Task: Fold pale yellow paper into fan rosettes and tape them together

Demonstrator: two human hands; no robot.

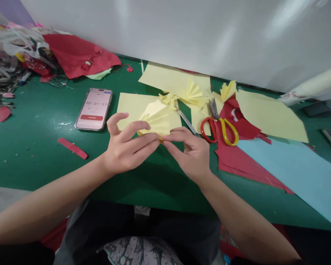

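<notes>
Between both hands is a pleated yellow paper fan, its folds spreading away from me. My left hand pinches its near end, with the index finger raised and the other fingers bent. My right hand pinches the same gathered end between thumb and forefinger, fingertips touching the left hand's. Just beyond lie more folded yellow paper pieces on flat yellow sheets. Right of my right hand, scissors with one red and one yellow handle rest on red paper. A metal blade sticks out beside the right hand.
A phone showing a timer lies left on the green table. A red strip is nearer me. Scraps heap at far left. Light blue paper and a white roll are at right; a pale wall stands behind.
</notes>
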